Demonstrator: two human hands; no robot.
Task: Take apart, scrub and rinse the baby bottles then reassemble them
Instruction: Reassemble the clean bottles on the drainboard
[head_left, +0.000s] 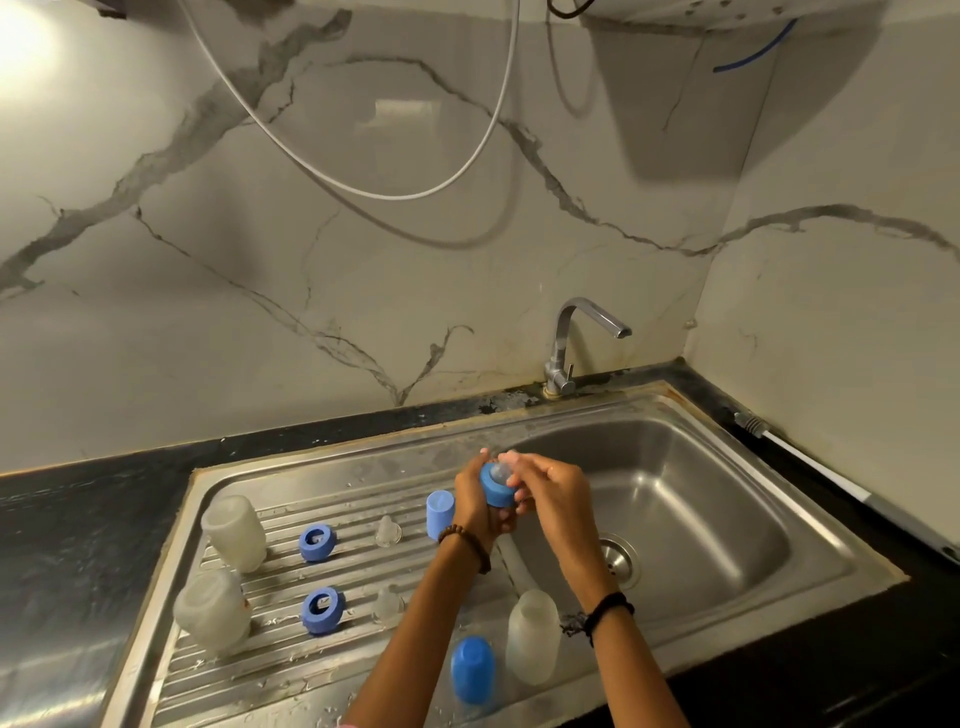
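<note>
Your left hand (475, 501) grips a blue collar ring (496, 486) above the sink's (727, 499) left edge; your right hand (550, 491) pinches the clear teat (501, 470) seated in it. On the ribbed drainboard (322, 660) stand three frosted bottles (234, 532), two blue rings (318, 542), two loose teats (388, 531) and two blue caps (440, 509). The tap (563, 343) stands behind.

Steel sink unit (810, 618) set in a dark countertop (78, 525). On its ribbed drainboard (363, 571): two cloudy bottles (234, 532) (212, 613) at left, two blue collar rings (317, 542) (322, 610), two clear nipples (388, 531) (387, 605), a pale blue cap (440, 508), a darker blue cap (472, 669) (near front edge), third bottle (533, 635) just beside it.
</note>
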